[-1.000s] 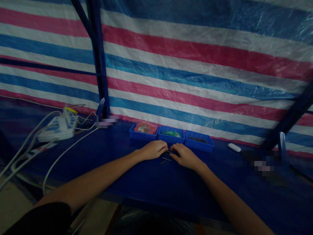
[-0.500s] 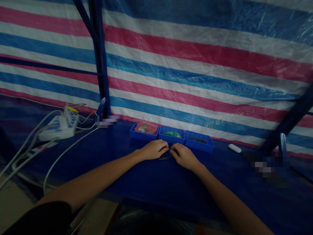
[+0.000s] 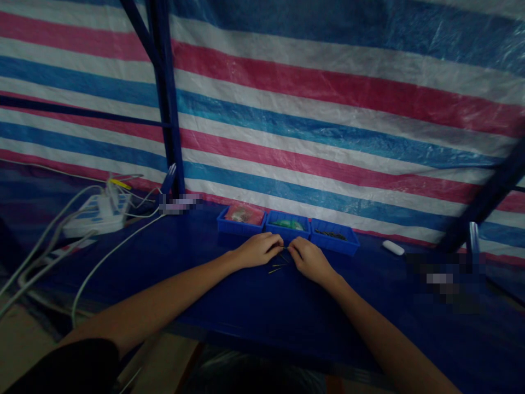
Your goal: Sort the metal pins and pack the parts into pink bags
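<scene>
My left hand and my right hand face each other just above the blue table, fingertips closed in a pinch. Between them runs a short, thin, light-coloured rod-like piece, gripped at both ends; its exact kind is too small to make out. Below the fingers, a few thin dark and yellowish pieces lie on the tabletop. Behind the hands stand three blue bins: one with a reddish plastic bag, one with a green bag, one with loose dark slender pieces.
At the left, a white power strip carries several plugs and trailing cables. A small white rounded case lies at the right. Blue metal posts rise before a striped plastic sheet. Blurred patches cover items on both sides.
The thin pieces on the table now lie spread at different angles instead of nearly parallel. The fingertips have shifted slightly, and more of the pinched piece shows between them.
</scene>
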Demonstrator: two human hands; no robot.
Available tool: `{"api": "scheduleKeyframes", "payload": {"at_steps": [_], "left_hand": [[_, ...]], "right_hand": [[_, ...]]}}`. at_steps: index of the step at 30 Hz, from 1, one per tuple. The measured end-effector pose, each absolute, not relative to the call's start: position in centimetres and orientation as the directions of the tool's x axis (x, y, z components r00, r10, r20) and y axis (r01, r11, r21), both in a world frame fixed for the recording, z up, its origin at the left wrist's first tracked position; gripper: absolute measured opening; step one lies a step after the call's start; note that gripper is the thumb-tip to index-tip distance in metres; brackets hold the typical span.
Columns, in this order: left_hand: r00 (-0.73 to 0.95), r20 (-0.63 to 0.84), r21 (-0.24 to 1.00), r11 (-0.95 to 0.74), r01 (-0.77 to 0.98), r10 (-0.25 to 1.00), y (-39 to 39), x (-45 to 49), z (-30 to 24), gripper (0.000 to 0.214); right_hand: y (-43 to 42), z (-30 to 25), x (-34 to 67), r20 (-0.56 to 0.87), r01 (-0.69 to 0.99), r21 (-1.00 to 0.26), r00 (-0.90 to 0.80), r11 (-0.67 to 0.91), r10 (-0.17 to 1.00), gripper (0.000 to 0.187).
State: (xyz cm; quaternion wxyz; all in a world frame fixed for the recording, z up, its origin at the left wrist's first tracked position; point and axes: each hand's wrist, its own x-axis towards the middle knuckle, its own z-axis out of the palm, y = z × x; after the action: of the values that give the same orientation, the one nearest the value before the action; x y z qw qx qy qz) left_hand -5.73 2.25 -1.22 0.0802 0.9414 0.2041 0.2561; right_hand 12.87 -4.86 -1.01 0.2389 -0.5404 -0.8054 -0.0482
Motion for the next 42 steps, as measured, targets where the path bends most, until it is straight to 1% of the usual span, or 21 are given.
{"api": "scheduleKeyframes", "payload": {"at_steps": [4,7,9,13,18,24,29,36,42], "left_hand": [[0.783,0.453,0.233,-0.904,0.359,0.427,2.38,-5.74,-1.35,0.015],[0.776,0.457,0.232,-0.9,0.368,0.435,2.46,-5.71,-1.42,0.017],[0.773,0.459,0.231,-0.899,0.371,0.437,2.48,-5.7,-1.44,0.017],[0.776,0.457,0.227,-0.9,0.371,0.435,2.45,-5.72,-1.41,0.016],[0.771,0.464,0.229,-0.9,0.372,0.437,2.46,-5.69,-1.43,0.016],[0.771,0.466,0.227,-0.901,0.371,0.434,2.52,-5.71,-1.51,0.015],[0.768,0.469,0.234,-0.9,0.368,0.436,2.58,-5.71,-1.62,0.018],[0.765,0.465,0.227,-0.895,0.384,0.446,2.57,-5.64,-1.59,0.024],[0.756,0.486,0.255,-0.898,0.358,0.439,2.54,-5.71,-1.57,0.019]], "right_hand": [[-4.99,-1.01,12.78,0.476,0.873,-0.244,-0.271,0.422,0.837,0.006],[-5.11,-0.92,12.8,0.533,0.855,-0.266,-0.254,0.445,0.807,0.01],[-5.14,-0.84,12.84,0.567,0.846,-0.26,-0.257,0.466,0.782,0.008],[-5.14,-0.71,12.91,0.6,0.838,-0.23,-0.278,0.495,0.75,0.013],[-5.2,-0.61,12.87,0.592,0.84,-0.223,-0.286,0.494,0.754,0.013],[-5.29,-0.54,12.82,0.579,0.857,-0.22,-0.27,0.466,0.77,0.008],[-5.13,-0.8,12.9,0.569,0.868,-0.218,-0.258,0.446,0.781,0.0],[-5.07,-0.93,12.89,0.549,0.875,-0.21,-0.265,0.437,0.793,0.003],[-4.99,-0.89,12.87,0.567,0.875,-0.227,-0.237,0.427,0.789,0.012]]}}
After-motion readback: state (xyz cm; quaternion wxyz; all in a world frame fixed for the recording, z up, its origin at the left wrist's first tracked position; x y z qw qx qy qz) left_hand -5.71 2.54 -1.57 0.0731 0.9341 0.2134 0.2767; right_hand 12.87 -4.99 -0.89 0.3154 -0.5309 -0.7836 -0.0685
